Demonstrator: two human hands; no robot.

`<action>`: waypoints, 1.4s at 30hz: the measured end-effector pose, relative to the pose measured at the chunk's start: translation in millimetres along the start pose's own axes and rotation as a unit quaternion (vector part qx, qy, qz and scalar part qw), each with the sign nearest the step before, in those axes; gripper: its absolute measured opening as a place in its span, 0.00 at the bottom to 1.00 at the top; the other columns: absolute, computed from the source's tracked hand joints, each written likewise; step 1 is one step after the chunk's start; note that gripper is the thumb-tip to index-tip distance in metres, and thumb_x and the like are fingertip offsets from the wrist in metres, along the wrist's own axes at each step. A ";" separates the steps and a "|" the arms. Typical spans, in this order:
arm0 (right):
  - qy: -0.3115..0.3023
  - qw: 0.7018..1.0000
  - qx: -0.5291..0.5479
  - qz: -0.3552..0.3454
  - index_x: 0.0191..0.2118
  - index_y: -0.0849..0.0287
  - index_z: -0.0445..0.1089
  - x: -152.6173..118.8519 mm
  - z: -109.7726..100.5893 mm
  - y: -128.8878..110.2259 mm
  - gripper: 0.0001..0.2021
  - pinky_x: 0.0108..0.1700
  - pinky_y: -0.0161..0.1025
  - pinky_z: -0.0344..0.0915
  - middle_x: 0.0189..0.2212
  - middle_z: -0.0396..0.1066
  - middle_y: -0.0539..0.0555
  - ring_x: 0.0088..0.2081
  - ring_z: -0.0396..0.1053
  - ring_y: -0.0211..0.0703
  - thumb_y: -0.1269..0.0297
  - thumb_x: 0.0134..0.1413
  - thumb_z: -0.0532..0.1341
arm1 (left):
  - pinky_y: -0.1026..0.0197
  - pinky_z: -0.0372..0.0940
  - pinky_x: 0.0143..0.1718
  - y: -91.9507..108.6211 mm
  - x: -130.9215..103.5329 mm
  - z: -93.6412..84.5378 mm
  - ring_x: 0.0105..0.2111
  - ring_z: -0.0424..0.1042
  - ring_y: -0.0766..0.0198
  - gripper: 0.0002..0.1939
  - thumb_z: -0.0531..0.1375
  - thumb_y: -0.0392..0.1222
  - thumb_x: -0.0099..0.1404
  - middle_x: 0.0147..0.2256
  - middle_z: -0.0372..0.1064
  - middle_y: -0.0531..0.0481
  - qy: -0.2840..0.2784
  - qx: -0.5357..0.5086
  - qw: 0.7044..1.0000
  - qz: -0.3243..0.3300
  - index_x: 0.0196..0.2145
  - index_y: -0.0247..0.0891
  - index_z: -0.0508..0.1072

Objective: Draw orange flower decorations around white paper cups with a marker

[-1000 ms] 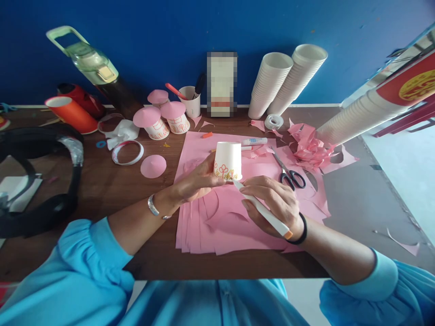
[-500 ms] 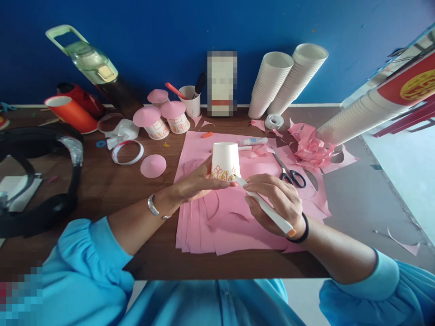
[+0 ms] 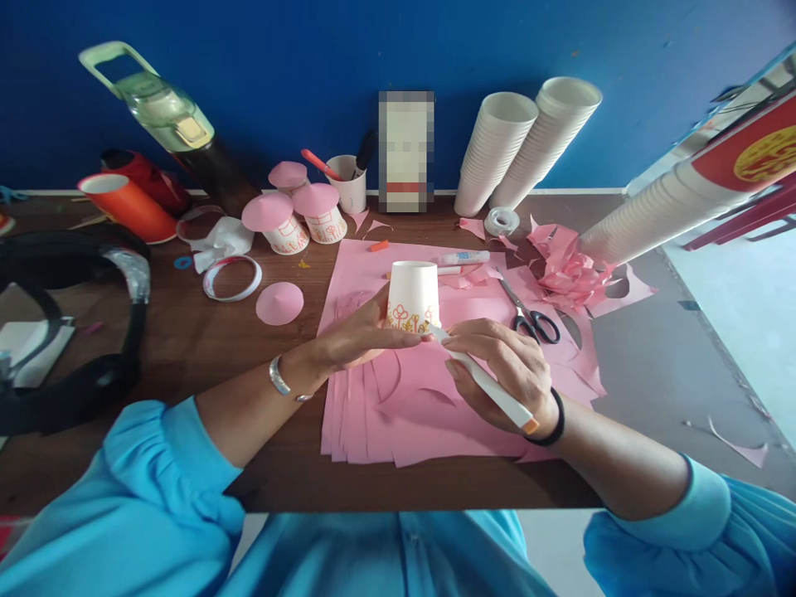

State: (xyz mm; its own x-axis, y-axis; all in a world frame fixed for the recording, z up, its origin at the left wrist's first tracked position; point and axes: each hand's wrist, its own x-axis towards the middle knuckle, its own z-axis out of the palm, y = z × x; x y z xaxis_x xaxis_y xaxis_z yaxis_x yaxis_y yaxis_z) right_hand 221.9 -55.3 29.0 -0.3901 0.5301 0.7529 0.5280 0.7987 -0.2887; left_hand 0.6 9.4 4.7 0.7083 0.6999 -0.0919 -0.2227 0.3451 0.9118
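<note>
My left hand [image 3: 364, 333] is closed around a white paper cup [image 3: 414, 290], with the thumb along its lower edge. Red and yellow-brown flowers are drawn in a band near the cup's bottom. In my right hand [image 3: 507, 365] is a white marker [image 3: 491, 386] with an orange end; its tip meets the flower band at the lower right of the cup. Both hands are above a stack of pink paper sheets [image 3: 366, 414]. Black-handled scissors [image 3: 535, 322] lie on the paper beyond my right hand.
Three decorated cups with pink cone roofs [image 3: 316, 217] stand at the back, near a pen cup [image 3: 351, 195]. Stacked white cups [image 3: 497, 153] lean at the wall. A loose pink cone [image 3: 279, 303], tape roll [image 3: 501, 220], crumpled pink paper [image 3: 575, 269] and headphones [image 3: 133, 323] lie around.
The cup and the marker tip have shifted very slightly; the hold of both hands is the same. Nothing else on the table has visibly moved.
</note>
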 end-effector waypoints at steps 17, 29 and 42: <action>0.007 1.000 -0.006 0.014 0.47 0.57 0.70 1.4 -2.7 -1.8 0.10 0.38 0.37 0.80 0.35 0.81 0.56 0.34 0.82 0.43 0.77 0.63 0.63 | 0.42 0.69 0.57 -3.7 -0.2 -4.1 0.47 0.77 0.51 0.34 0.76 0.45 0.59 0.46 0.77 0.47 -0.005 -0.001 1.000 0.011 0.61 0.48 0.72; -0.003 1.000 0.003 -0.002 0.50 0.59 0.70 -2.0 -0.9 -0.4 0.12 0.37 0.37 0.80 0.36 0.81 0.57 0.35 0.83 0.45 0.76 0.62 0.64 | 0.44 0.71 0.54 0.6 -1.1 0.6 0.49 0.76 0.49 0.36 0.75 0.46 0.60 0.48 0.76 0.46 -0.001 0.015 1.000 0.008 0.63 0.49 0.71; -0.007 1.000 -0.014 -0.005 0.50 0.58 0.69 0.5 -0.2 -0.3 0.09 0.36 0.37 0.80 0.36 0.81 0.56 0.35 0.82 0.43 0.74 0.66 0.62 | 0.49 0.70 0.52 -0.9 0.3 1.2 0.51 0.75 0.50 0.43 0.77 0.44 0.58 0.50 0.73 0.44 0.010 0.004 1.000 -0.003 0.67 0.48 0.66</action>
State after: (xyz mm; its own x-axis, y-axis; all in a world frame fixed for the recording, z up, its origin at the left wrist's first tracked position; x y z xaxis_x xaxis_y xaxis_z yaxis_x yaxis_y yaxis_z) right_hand 221.6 -55.4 29.6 -0.4059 0.5259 0.7475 0.5441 0.7962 -0.2647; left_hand 1.8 8.5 4.4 0.6961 0.7103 -0.1046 -0.2138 0.3441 0.9143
